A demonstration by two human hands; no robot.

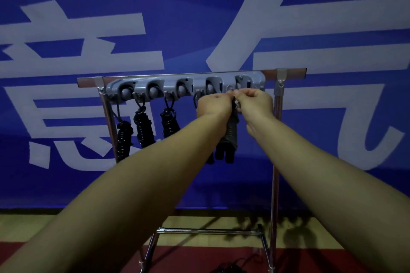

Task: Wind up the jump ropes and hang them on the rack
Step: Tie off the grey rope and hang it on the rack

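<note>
A grey hook bar (170, 86) is fixed to the top rail of a metal rack (278, 117). Three wound black jump ropes (143, 127) hang from its left hooks. Both my hands are raised to the bar's right end. My left hand (214, 104) and my right hand (256, 103) pinch the top loop of a wound black jump rope (230, 137) just under a hook. The bundle hangs down between my wrists. Part of another bundle shows behind my left forearm.
A blue banner with large white characters (88, 51) covers the wall behind the rack. The rack's lower crossbar (206, 231) stands on a yellow and red floor. A dark tangle of rope (230, 269) lies on the floor below.
</note>
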